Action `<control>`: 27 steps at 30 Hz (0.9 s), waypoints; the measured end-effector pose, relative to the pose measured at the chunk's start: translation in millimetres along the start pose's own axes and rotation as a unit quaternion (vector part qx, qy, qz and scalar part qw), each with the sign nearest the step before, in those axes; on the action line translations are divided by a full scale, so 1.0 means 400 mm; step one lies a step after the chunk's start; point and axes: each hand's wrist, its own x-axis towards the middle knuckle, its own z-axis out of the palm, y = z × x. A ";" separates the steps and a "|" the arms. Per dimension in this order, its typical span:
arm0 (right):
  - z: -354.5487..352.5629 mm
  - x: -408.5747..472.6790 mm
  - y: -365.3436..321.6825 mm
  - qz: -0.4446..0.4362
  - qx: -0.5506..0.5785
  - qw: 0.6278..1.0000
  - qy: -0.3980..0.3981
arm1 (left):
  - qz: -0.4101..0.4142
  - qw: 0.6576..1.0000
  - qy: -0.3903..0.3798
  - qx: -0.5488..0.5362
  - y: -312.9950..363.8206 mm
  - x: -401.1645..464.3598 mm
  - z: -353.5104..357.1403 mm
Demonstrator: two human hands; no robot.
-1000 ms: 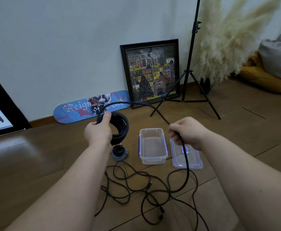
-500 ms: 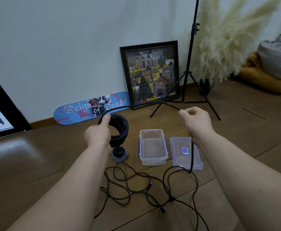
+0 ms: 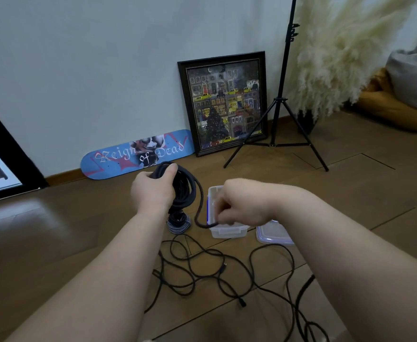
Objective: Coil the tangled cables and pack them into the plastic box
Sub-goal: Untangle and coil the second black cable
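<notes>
Black tangled cables (image 3: pixel 202 275) are spread on the wooden floor (image 3: pixel 54 230) before the clear plastic box (image 3: pixel 227 230). A coiled cable (image 3: pixel 185 188) is gripped by the curled fingers of the left hand (image 3: pixel 153 191), thumb on top. Its loose strand (image 3: pixel 198 211) is pinched by the right hand (image 3: pixel 237 206) over the box.

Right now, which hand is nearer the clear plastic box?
Right. The right hand hangs directly over the plastic box, pinching the black cable at its near-left corner. The left hand is off to the box's left, gripping the coil.
</notes>
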 end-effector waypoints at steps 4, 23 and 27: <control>-0.019 -0.011 0.003 -0.074 0.334 0.934 0.101 | 0.044 0.996 -0.060 -0.041 0.005 -0.014 0.015; 0.047 0.061 0.049 0.016 0.364 0.824 0.435 | 0.060 0.963 -0.221 -0.143 0.007 -0.059 0.076; 0.049 0.060 0.056 0.009 0.334 0.819 0.465 | 0.057 0.966 -0.185 -0.171 0.010 -0.066 0.083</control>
